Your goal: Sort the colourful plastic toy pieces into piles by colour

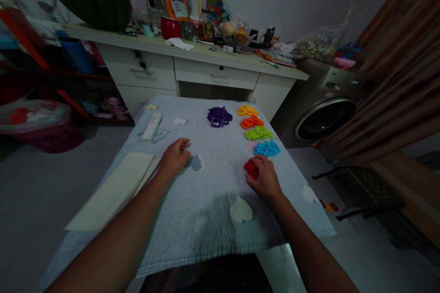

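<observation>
Holding red pieces (251, 169), right hand (266, 178): grip bent round them, thumb on the near side, fingertips on the far side. Location: right part of the tabletop (213, 183); whether the pieces are lifted off the cloth cannot be told.

Left hand (175, 158): grip half curled, palm side hidden; whether anything lies inside cannot be told. Position: left of centre, well apart from the right hand.

Small plastic pieces, by colour, in a column beyond the right hand, nearest first: blue pile (267, 148), just past the fingers; green pile (258, 133); orange pile (252, 122); yellow pile (247, 110), farthest. Purple pile (219, 116): one, left of the column, toward the far edge.

Left side of the tabletop: white box (151, 127), narrow, lying lengthwise beyond the left hand; white sheet (113, 192), folded, partly behind the left forearm. Covering: pale blue cloth with light heart shapes.

Beyond the far edge: white desk (140, 66), bearing a cut watermelon (92, 2), a red mug (170, 27), a jar (206, 27) and sundries. Right of the desk: washing machine (309, 100), round door facing out. Floor, right: stool (369, 187), dark, low. Floor, left: bin (44, 132), lined with clear plastic.
</observation>
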### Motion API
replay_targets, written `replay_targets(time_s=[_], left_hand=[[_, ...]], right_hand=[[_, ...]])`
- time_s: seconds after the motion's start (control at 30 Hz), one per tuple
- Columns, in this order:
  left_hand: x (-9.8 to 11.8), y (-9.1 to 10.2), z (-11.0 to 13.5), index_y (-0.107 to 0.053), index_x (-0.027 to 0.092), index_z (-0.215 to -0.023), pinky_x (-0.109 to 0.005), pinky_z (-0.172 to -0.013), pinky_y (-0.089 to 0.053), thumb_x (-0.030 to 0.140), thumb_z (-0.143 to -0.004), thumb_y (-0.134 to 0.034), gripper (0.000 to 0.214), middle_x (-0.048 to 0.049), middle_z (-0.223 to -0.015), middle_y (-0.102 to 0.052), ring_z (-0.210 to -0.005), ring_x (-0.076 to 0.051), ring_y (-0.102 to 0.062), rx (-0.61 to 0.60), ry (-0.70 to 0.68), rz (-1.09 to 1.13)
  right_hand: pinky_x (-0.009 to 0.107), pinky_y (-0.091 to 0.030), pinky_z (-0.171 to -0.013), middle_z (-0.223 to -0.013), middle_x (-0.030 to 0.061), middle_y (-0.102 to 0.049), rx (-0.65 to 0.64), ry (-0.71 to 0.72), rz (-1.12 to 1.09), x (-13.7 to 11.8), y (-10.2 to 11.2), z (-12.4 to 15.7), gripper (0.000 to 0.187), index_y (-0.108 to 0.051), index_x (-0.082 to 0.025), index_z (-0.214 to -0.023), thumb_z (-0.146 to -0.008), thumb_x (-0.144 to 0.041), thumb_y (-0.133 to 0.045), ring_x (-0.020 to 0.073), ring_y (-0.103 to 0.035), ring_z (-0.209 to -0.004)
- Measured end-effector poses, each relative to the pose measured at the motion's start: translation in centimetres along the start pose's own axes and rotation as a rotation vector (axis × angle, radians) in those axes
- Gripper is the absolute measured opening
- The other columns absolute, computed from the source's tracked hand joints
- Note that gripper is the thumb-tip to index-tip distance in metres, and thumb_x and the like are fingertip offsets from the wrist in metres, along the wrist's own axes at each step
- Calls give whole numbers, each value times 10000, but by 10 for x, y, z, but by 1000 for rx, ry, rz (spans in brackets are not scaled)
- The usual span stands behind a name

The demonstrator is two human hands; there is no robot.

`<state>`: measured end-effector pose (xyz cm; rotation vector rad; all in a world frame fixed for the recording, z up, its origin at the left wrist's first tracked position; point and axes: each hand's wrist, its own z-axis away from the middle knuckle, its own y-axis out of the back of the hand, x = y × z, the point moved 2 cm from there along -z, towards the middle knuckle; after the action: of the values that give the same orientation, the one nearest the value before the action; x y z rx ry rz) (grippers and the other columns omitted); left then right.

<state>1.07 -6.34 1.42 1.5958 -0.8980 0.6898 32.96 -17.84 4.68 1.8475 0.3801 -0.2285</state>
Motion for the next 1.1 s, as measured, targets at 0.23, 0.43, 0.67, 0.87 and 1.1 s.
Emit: replay_targets(time_s=[0.23, 0.43, 0.67, 0.87, 1.1], left_hand=[[2, 1, 1, -596, 186, -1143, -394, -886, -513, 224, -691, -546, 456, -78, -1066, -687, -942, -221, -629, -18, -12, -9], [6, 3, 4, -595, 182, -1137, -397, -912, -505, 292, -733, -569, 420, -91, -1109, -680, -992, -230, -628, -47, -31, 7], [10, 3, 6, -604, 172, -1158, -441, -951, -477, 437, -842, -540, 417, -128, -1159, -646, -1053, -265, -609, -53, -116, -79], [18, 2, 9, -612, 178, -1181, -473, -1005, -420, 487, -851, -531, 459, -123, -1183, -634, -1121, -298, -569, -91, -265, -225], [26, -8, 18, -577, 217, -1287, -486, -1071, -354, 449, -845, -563, 500, -111, -1359, -562, -1268, -309, -470, -177, -392, -289]], right_hand=[[359, -471, -904, -1141, 93, -580, -70, 145, -141, -57, -12, -48, 359, -580, -210, -1138, -782, -185, -611, 230, -559, -1022], [390, -436, -991, -1270, 119, -537, -84, 184, -203, -100, -34, -98, 459, -546, -214, -1272, -855, -377, -650, 242, -531, -1140], [402, -397, -1066, -1277, 134, -563, -31, 221, -293, -71, -10, -101, 362, -573, -185, -1264, -950, -351, -504, 229, -514, -1210], [478, -406, -1010, -1214, 150, -606, -191, 92, 28, -16, 12, -40, 522, -596, -187, -1248, -778, -386, -709, 312, -538, -1141], [398, -438, -931, -1192, 143, -602, -309, 53, 52, -20, -13, -31, 557, -552, -186, -1320, -781, -254, -674, 278, -546, -1092]])
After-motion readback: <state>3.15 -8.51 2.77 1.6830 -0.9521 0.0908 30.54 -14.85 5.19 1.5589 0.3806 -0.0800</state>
